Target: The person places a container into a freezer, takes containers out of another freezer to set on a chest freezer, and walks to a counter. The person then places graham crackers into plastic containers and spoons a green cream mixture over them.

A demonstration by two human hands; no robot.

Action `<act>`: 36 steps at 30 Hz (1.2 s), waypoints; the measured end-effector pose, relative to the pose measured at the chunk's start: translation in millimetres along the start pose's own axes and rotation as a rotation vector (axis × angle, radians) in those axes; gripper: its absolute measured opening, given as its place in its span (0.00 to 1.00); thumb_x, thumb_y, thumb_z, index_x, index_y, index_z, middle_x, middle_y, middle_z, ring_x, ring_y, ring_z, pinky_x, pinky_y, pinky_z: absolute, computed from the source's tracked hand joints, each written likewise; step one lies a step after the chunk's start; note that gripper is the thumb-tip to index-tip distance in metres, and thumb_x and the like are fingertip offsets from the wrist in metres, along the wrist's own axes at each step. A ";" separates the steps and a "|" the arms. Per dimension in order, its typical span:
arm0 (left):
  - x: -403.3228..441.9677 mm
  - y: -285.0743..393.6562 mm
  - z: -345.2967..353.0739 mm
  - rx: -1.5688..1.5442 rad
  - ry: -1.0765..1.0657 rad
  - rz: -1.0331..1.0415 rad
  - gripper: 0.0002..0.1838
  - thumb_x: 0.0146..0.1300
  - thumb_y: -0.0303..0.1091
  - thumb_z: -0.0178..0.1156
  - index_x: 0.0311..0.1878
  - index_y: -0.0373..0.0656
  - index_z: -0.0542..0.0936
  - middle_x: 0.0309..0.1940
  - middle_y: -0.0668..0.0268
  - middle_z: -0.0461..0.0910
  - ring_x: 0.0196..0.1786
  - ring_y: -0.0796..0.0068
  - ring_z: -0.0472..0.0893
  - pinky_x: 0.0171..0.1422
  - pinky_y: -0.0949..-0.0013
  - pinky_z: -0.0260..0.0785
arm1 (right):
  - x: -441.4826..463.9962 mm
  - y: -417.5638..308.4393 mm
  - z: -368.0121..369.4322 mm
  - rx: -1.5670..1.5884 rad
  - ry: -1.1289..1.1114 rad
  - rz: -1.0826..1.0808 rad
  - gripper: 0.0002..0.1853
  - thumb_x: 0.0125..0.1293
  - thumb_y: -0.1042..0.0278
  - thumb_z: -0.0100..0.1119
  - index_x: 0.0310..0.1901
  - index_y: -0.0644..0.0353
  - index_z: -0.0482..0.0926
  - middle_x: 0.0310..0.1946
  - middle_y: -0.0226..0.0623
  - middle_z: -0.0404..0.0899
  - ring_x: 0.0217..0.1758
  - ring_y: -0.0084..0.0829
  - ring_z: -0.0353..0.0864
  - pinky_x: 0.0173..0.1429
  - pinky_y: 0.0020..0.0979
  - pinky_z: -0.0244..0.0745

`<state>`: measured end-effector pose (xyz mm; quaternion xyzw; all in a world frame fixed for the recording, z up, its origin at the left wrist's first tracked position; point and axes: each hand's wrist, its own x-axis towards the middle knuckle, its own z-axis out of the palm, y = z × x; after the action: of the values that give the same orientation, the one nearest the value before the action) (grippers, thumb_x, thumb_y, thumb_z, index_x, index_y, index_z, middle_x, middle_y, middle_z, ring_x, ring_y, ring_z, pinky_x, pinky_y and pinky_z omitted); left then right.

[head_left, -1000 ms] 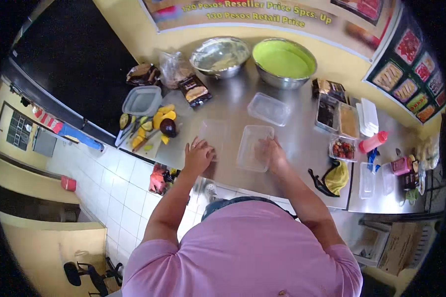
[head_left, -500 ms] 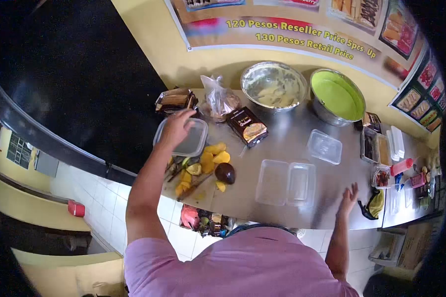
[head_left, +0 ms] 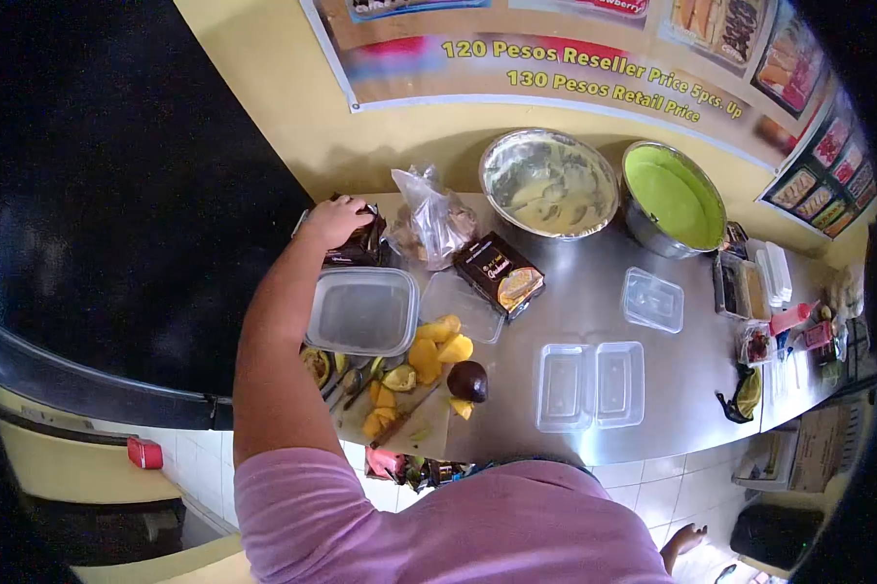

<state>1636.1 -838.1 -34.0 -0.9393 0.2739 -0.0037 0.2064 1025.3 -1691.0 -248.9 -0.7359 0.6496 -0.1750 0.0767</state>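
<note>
At the back left of the table, my left hand (head_left: 333, 223) rests over a dark pack of graham crackers (head_left: 363, 243), its fingers curled round the top. Just below that arm are a clear plastic tub (head_left: 363, 313) and a flat clear lid (head_left: 464, 308). A second graham cracker pack (head_left: 501, 274) lies to the right, past a knotted clear plastic bag (head_left: 430, 219) with brown contents. My right hand (head_left: 689, 538) hangs low beside my body, off the table, with fingers loosely apart and nothing seen in it.
Mango pieces (head_left: 425, 361), a dark avocado (head_left: 467, 381) and a knife lie near the left front. Two steel bowls stand behind, one with cream (head_left: 552, 200), one with green mixture (head_left: 674, 200). Clear containers (head_left: 566, 387) and a lid (head_left: 652, 299) sit mid-table.
My left hand has moved from above the tub onto the cracker pack behind it. My right hand has dropped from the table's front edge to beside my body. The view has shifted.
</note>
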 end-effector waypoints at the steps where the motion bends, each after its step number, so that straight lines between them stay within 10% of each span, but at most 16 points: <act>1: 1.4 -3.8 0.6 -0.007 -0.055 0.005 0.13 0.67 0.37 0.48 0.50 0.55 0.79 0.51 0.63 0.76 0.57 0.58 0.76 0.53 0.56 0.75 | -7.2 1.3 -0.2 0.000 -0.003 -0.030 0.25 0.63 0.73 0.52 0.63 0.63 0.69 0.57 0.61 0.72 0.61 0.52 0.74 0.64 0.44 0.70; 9: -8.4 -9.3 -14.5 -0.194 -0.039 -0.068 0.18 0.56 0.26 0.55 0.52 0.47 0.77 0.48 0.57 0.76 0.53 0.52 0.77 0.54 0.52 0.72 | -9.9 -37.3 22.8 0.024 -0.194 -0.272 0.32 0.57 0.78 0.52 0.67 0.55 0.63 0.60 0.55 0.69 0.61 0.51 0.72 0.62 0.46 0.71; 18: -65.5 5.0 -73.7 -0.673 0.763 -0.383 0.19 0.50 0.23 0.60 0.48 0.42 0.75 0.41 0.58 0.78 0.41 0.57 0.80 0.46 0.62 0.74 | 32.6 -141.4 36.8 0.304 -0.118 -0.457 0.29 0.59 0.80 0.49 0.66 0.57 0.67 0.58 0.53 0.71 0.56 0.44 0.75 0.54 0.40 0.75; 28: -97.0 107.0 -35.4 -0.665 -0.107 -0.158 0.28 0.53 0.31 0.63 0.60 0.46 0.70 0.51 0.50 0.79 0.53 0.50 0.79 0.55 0.54 0.71 | -15.7 -300.4 19.8 0.700 -0.237 -0.696 0.26 0.67 0.79 0.51 0.66 0.55 0.66 0.61 0.38 0.70 0.51 0.27 0.76 0.47 0.27 0.74; 36: -127.5 119.8 39.0 -0.673 -0.186 -0.286 0.49 0.49 0.42 0.71 0.73 0.49 0.56 0.63 0.48 0.70 0.63 0.47 0.71 0.65 0.48 0.64 | -71.6 -350.0 -17.2 0.907 -0.348 -0.732 0.27 0.67 0.79 0.51 0.68 0.53 0.64 0.59 0.37 0.72 0.47 0.26 0.76 0.53 0.29 0.72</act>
<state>1471.0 -848.8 -102.8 -0.9797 0.1059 0.1430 -0.0926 1337.6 -1568.1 -125.1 -0.8231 0.1931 -0.3266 0.4224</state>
